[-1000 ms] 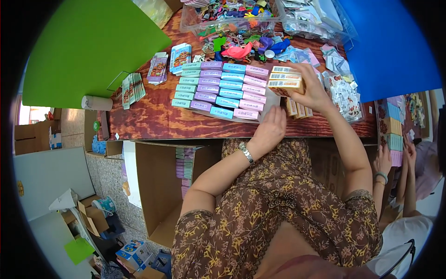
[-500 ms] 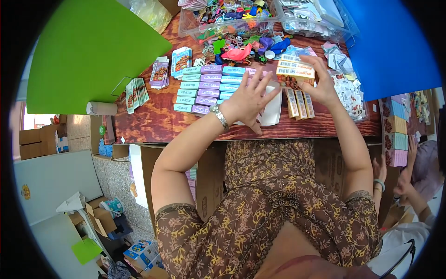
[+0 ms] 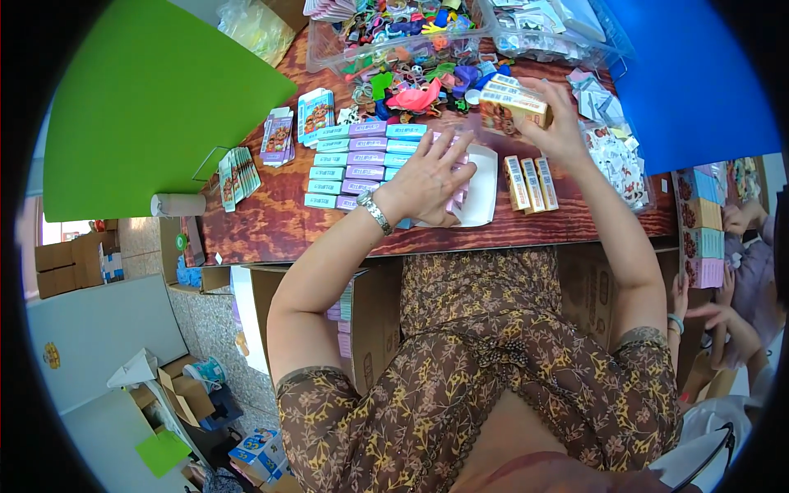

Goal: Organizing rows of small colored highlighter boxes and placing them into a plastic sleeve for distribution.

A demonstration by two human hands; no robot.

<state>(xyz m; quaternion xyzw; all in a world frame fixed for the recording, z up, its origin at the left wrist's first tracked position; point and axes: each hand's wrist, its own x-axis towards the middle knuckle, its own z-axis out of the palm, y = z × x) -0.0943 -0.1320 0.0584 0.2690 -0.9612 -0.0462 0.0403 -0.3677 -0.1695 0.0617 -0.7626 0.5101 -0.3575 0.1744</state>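
While the big table [image 3: 271,226] holds a clear toy bin [image 3: 362,57] and a white tray [image 3: 481,193] of little boxes [image 3: 366,156], the left hand [image 3: 436,175] is spread out over the tray. The right hand [image 3: 559,127] pinches a yellow box stack [image 3: 511,107], farther than before from three yellow boxes [image 3: 531,185] on the table. Most pink boxes [image 3: 462,197] hide under the left hand, and the stack's far side can't be seen.

Left head-worn fisheye, looking down and forward past wearer's dress [image 3: 477,308] onto nearby table [image 3: 265,223].
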